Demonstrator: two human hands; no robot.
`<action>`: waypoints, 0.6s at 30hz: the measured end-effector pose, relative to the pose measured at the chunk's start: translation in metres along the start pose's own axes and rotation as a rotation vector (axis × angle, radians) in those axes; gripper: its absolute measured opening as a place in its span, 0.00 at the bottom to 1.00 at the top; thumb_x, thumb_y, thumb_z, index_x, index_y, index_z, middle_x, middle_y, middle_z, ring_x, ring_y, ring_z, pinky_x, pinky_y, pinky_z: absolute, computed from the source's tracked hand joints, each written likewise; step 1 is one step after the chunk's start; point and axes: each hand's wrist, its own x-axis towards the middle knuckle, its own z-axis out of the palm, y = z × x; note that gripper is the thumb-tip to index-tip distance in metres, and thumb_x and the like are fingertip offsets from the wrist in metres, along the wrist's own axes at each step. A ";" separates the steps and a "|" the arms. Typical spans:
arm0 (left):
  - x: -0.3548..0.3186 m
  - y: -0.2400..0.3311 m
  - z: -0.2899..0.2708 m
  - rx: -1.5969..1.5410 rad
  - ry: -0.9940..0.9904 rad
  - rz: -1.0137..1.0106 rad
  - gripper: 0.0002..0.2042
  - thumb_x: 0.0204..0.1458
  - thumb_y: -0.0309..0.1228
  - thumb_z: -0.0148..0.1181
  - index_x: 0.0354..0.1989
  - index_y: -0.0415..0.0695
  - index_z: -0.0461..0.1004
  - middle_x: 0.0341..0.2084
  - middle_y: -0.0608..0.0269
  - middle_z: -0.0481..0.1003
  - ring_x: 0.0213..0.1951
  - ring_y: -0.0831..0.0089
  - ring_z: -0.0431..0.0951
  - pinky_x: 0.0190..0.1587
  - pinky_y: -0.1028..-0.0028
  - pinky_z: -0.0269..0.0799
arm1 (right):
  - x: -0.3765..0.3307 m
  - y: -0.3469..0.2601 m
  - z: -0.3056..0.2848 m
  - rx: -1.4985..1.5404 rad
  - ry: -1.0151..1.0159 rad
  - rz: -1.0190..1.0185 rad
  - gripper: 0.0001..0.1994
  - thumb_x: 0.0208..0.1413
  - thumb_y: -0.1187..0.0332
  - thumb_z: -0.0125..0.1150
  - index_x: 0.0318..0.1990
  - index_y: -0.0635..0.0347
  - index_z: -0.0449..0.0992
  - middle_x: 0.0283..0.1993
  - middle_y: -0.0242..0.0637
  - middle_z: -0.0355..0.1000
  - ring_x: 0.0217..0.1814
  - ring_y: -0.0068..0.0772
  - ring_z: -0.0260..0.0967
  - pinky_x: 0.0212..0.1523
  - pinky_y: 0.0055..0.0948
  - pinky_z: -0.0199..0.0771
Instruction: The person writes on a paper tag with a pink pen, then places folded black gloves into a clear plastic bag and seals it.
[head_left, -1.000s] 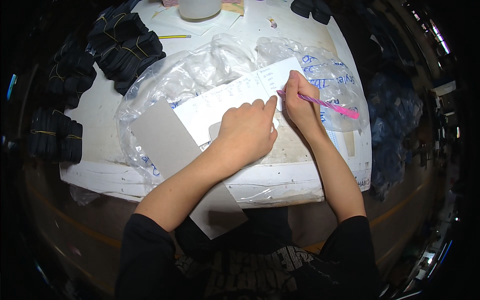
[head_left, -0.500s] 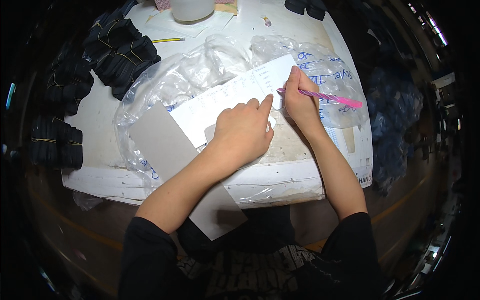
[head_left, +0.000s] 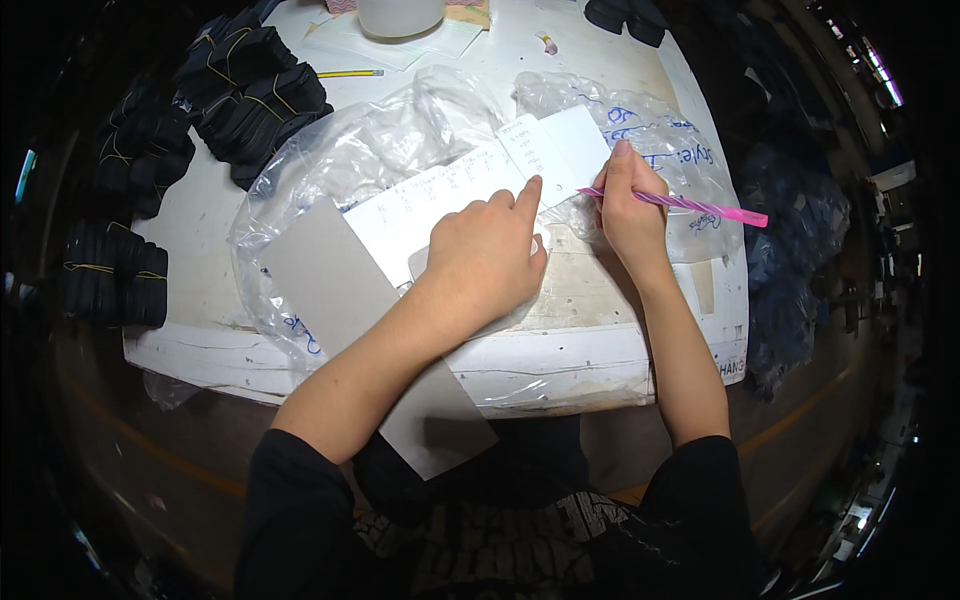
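Observation:
My left hand (head_left: pixel 487 248) rests on a long white sheet of paper (head_left: pixel 430 200) with handwriting on it. Its index finger stretches out and touches the paper near a written column; the thumb is apart, and the other fingers are partly hidden. Beneath that hand shows the edge of a white rounded object (head_left: pixel 420 263), mostly covered. A pink, purple-striped pen (head_left: pixel 690 204) is pinched in my right hand (head_left: pixel 634 208), its tip just at the paper's right edge. A grey cardboard sheet (head_left: pixel 335 285) runs under my left forearm and past the table's front edge.
Clear plastic bags (head_left: pixel 375 140) with blue writing lie under and around the paper. Bundles of black pieces tied with yellow bands (head_left: pixel 255 105) are stacked at the left. A pencil (head_left: pixel 350 73) and a translucent white container (head_left: pixel 400 15) are farther back on the white table (head_left: pixel 580 370).
My right hand has moved the pen to the right, away from my left fingertip, uncovering more of the paper's right end. The left index fingertip has shifted slightly left and up.

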 end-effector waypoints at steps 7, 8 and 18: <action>0.001 0.001 -0.005 -0.056 -0.040 -0.034 0.27 0.63 0.37 0.59 0.70 0.42 0.67 0.45 0.47 0.82 0.46 0.48 0.84 0.49 0.52 0.81 | -0.003 -0.002 0.003 0.101 -0.106 0.140 0.25 0.80 0.57 0.46 0.30 0.66 0.73 0.21 0.33 0.70 0.25 0.24 0.66 0.30 0.32 0.69; 0.001 0.001 -0.005 -0.061 -0.039 -0.035 0.27 0.63 0.37 0.59 0.69 0.42 0.67 0.46 0.47 0.82 0.46 0.48 0.84 0.50 0.52 0.80 | -0.002 -0.001 0.006 0.088 -0.098 0.086 0.24 0.80 0.58 0.46 0.31 0.66 0.72 0.21 0.34 0.70 0.25 0.24 0.66 0.31 0.33 0.69; 0.004 0.003 -0.006 -0.025 -0.064 -0.028 0.26 0.63 0.36 0.58 0.67 0.40 0.68 0.45 0.46 0.81 0.46 0.48 0.84 0.50 0.52 0.80 | 0.005 0.002 0.022 -0.004 -0.166 -0.042 0.20 0.79 0.60 0.47 0.34 0.66 0.70 0.23 0.46 0.68 0.25 0.33 0.65 0.32 0.38 0.69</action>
